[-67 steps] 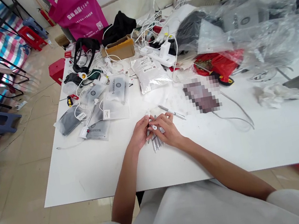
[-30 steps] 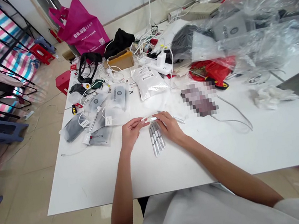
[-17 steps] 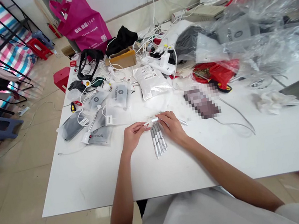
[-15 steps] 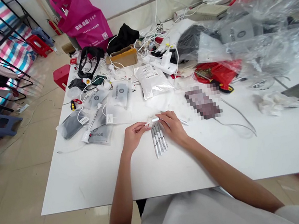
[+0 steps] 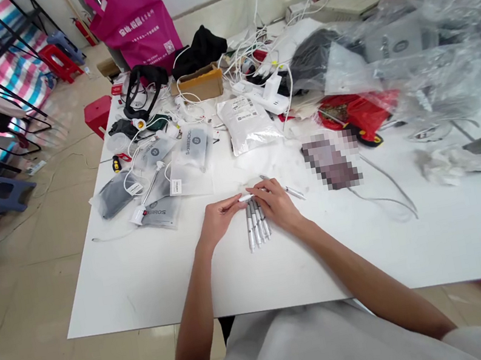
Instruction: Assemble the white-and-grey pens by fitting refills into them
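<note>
Above a row of pens, a white pen barrel (image 5: 246, 197) is held crosswise between my two hands. My left hand (image 5: 217, 222) pinches its left end between thumb and fingertips. The other end is in the closed fingers of my right hand (image 5: 276, 205), which partly cover it. Just below lie several grey-and-white pens (image 5: 256, 226) side by side on the table, their upper ends close under my fingers. A further pen (image 5: 294, 193) shows to the right of my right hand, partly hidden behind it.
The white table (image 5: 149, 293) carries plastic-bagged items (image 5: 189, 151) at left and a white parcel (image 5: 249, 123) behind my hands. A pixelated object (image 5: 330, 160) with a cable lies at right. Tangled cables, a pink bag (image 5: 136, 25) and clear plastic bags (image 5: 437, 61) crowd the back.
My hands have come closer together. The thin piece that showed in my left fingers no longer shows apart from the white barrel. The view has shifted slightly.
</note>
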`<state>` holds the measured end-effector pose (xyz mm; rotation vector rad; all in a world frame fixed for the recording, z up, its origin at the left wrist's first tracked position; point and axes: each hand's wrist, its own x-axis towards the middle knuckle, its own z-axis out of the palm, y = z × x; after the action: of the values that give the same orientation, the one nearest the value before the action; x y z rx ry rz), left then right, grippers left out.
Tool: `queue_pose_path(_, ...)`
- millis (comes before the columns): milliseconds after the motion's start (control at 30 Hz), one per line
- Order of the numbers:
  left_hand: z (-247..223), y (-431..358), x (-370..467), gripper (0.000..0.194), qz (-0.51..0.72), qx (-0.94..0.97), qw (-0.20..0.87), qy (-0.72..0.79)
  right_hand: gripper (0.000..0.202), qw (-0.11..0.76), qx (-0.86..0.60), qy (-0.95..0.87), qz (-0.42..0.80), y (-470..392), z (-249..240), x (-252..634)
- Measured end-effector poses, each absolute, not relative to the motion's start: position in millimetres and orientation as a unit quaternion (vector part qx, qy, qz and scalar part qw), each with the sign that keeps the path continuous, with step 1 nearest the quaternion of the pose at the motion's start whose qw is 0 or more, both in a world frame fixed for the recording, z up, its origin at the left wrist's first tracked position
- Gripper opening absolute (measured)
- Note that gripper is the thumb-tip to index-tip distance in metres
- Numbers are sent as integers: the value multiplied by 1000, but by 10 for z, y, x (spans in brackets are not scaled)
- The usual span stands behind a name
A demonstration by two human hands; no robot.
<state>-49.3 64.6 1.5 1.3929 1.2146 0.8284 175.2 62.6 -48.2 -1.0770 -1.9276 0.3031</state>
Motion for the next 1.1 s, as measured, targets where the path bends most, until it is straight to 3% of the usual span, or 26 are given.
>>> queue_pose_path(300, -15, 648, -514, 39, 331, 617, 514, 496, 35, 455, -438, -765, 123, 640, -477, 1757)
queue_pose_path(433, 5, 638, -527, 46, 307, 637, 499, 501, 38, 445, -410, -788, 111, 622, -450, 1755)
queue_pose_path(667, -55, 606, -560, 44, 255, 790, 239, 505, 44, 424, -375, -820, 77, 615, -484, 1750)
queue_pose_path(900, -13, 593, -578, 64, 224, 856, 218, 412, 56, 412, -411, -811, 56, 615, -479, 1767)
queue_pose_path(1100, -106, 628, -619, 80, 209, 882, 125, 404, 62, 404, -417, -814, 12, 601, -474, 1765)
